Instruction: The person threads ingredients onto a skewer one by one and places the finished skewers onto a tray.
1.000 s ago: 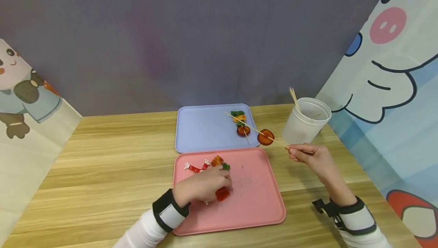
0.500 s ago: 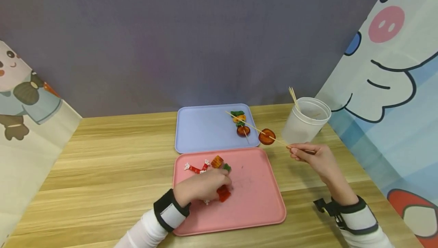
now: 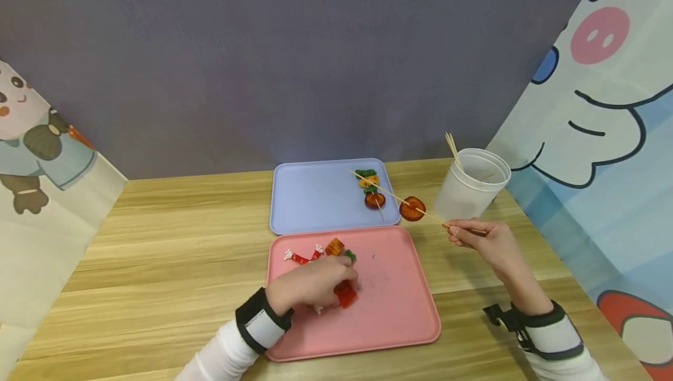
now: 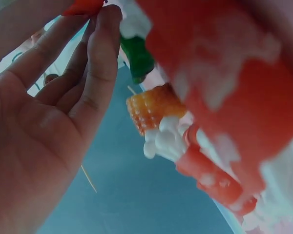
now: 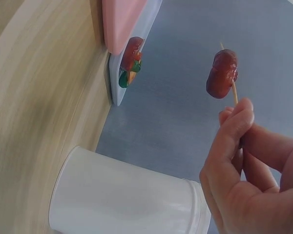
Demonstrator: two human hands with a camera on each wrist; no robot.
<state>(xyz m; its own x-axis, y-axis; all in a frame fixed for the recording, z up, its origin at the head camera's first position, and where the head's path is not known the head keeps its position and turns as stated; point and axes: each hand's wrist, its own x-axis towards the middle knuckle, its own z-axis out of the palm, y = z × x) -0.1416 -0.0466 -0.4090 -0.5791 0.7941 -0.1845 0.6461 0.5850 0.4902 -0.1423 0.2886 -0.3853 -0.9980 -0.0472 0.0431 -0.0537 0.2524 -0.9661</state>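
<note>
My right hand (image 3: pixel 486 246) pinches the lower end of a bamboo skewer (image 3: pixel 386 195), held slanting up to the left. A round reddish-brown food piece (image 5: pixel 222 74) is threaded on it, and the skewer's tip extends bare beyond. Over the left part of the pink tray (image 3: pixel 391 322), my left hand (image 3: pixel 312 281) has its fingertips and thumb around a red pepper piece (image 3: pixel 345 294). In the left wrist view, only the lower edge of that pepper piece shows between the fingers. Close by lie a corn chunk (image 4: pixel 154 107), a green piece (image 4: pixel 137 58) and red-and-white sticks (image 4: pixel 212 178), partly hidden by the hand.
Behind the pink tray, a blue tray (image 3: pixel 310 197) bears a loaded skewer with green, orange and brown pieces (image 3: pixel 372 190). At the right stands a white bucket (image 3: pixel 468 191) with several bare skewers (image 3: pixel 453 150) in it. A grey wall (image 3: pixel 315 65) rises behind the table.
The red pepper piece has shifted slightly at my left fingertips. My right hand keeps the skewer nearly still.
</note>
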